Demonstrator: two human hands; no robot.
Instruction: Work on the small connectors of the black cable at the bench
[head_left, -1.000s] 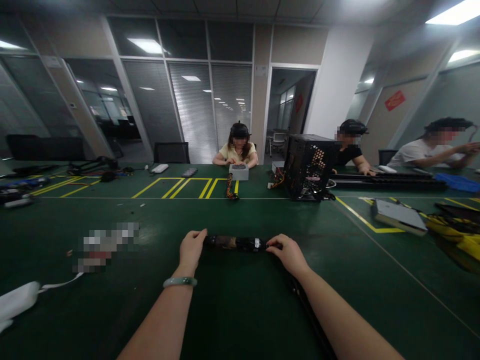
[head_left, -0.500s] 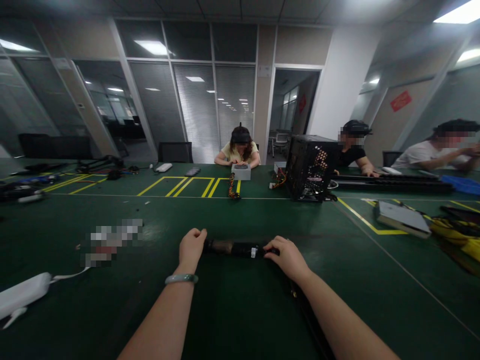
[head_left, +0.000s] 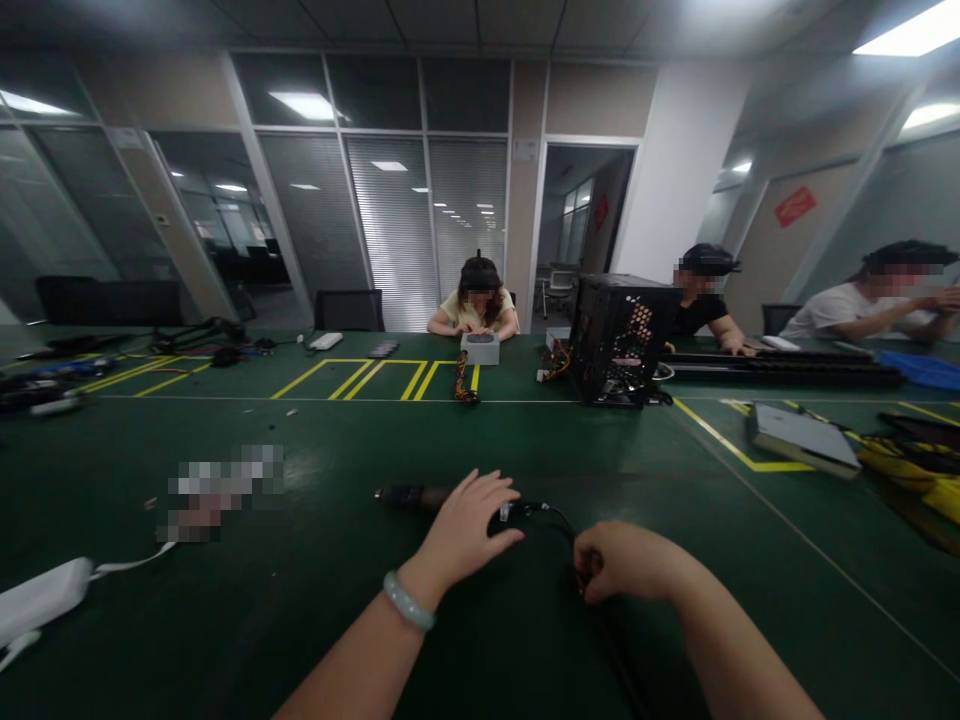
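A dark cylinder (head_left: 435,497) with a brownish middle section lies crosswise on the green table in front of me. A thin black cable (head_left: 553,513) leaves its right end and curves down towards me. My left hand (head_left: 469,520), with a pale bangle on the wrist, lies over the right part of the cylinder with fingers stretched out and thumb apart. The hand hides much of that part; a small white label (head_left: 505,511) shows by the fingers. My right hand (head_left: 622,562) is closed around the black cable, thumb against curled fingers.
A black computer case (head_left: 622,340) stands across the table. A person (head_left: 480,305) opposite works at a grey power supply box (head_left: 480,348). Two more people sit at the right. A flat grey box (head_left: 802,438) lies right, a white power bank-like block (head_left: 45,600) left.
My left hand has left the cylinder's left end and moved right, opening over its right part. My right hand has moved down and right, from the cylinder's end along the cable.
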